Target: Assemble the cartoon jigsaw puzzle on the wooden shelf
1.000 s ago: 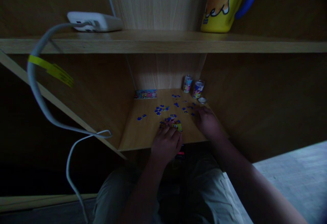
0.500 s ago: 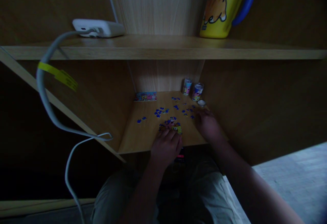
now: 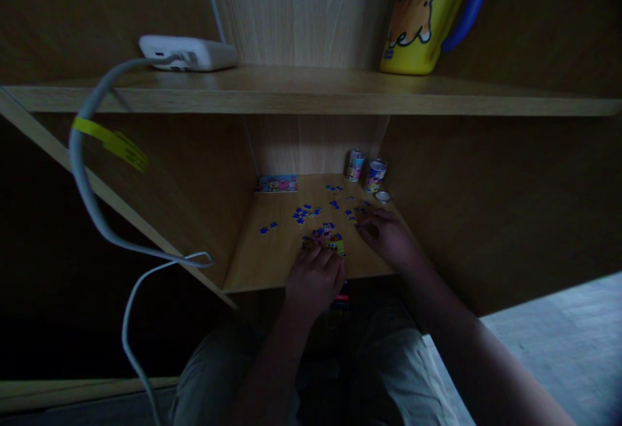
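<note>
My left hand (image 3: 315,273) rests at the front of the lower shelf board, its fingers laid over the near edge of a partly joined jigsaw puzzle (image 3: 334,243) with yellow and pink cartoon figures. The fingertips cover part of the puzzle. To the right, my right hand (image 3: 386,235) is closed in a pinch on a small dark blue puzzle piece (image 3: 358,226), at or just above the board. Loose blue puzzle pieces (image 3: 301,213) lie behind the joined part, and several more puzzle pieces (image 3: 359,209) lie just beyond my right fingertips.
Two printed cans (image 3: 356,165) stand at the back right, near a round lid (image 3: 383,197). A picture card (image 3: 276,183) leans at the back left. Overhead, the upper shelf (image 3: 311,102) carries a yellow mug (image 3: 413,30) and a white box (image 3: 189,53) with a hanging cable (image 3: 80,173).
My right hand has moved left, toward the joined puzzle, and now pinches a blue piece that lay loose on the board. My left hand has stayed on the puzzle.
</note>
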`<move>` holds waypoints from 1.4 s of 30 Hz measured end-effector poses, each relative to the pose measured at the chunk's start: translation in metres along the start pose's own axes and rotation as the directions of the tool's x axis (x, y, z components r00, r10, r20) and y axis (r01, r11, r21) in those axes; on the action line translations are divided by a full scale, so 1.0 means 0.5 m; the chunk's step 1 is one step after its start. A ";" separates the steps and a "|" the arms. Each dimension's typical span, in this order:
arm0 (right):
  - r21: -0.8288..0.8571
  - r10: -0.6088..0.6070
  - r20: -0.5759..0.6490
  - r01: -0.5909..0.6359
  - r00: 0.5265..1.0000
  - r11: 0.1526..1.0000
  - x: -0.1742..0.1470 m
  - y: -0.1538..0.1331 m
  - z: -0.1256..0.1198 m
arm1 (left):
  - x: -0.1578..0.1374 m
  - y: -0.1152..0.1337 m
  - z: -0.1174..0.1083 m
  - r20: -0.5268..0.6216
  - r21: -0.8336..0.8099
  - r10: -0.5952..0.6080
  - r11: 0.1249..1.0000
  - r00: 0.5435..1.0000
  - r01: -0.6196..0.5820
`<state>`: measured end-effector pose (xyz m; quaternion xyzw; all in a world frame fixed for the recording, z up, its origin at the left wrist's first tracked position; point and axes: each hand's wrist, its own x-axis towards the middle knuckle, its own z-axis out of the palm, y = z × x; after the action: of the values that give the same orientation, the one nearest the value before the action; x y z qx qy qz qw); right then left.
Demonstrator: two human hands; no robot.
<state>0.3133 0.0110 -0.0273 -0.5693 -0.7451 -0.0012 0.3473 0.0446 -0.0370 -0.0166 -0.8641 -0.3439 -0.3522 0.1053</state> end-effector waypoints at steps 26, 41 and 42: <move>0.077 -0.042 0.064 0.037 0.997 0.996 0.005 -0.019 -0.010 | 0.002 0.002 0.000 0.001 0.014 -0.014 1.000 1.000 0.014; 0.124 -0.121 0.079 0.110 0.990 0.986 0.002 -0.009 -0.008 | 0.001 0.001 -0.001 0.015 0.002 -0.012 1.000 1.000 0.012; 0.120 -0.118 0.078 0.108 0.990 0.987 0.002 -0.011 -0.008 | 0.001 0.001 0.000 0.015 0.002 -0.012 1.000 1.000 0.012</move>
<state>0.3109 0.0084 -0.0215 -0.5046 -0.7891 0.0462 0.3473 0.0453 -0.0372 -0.0161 -0.8644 -0.3504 -0.3461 0.1016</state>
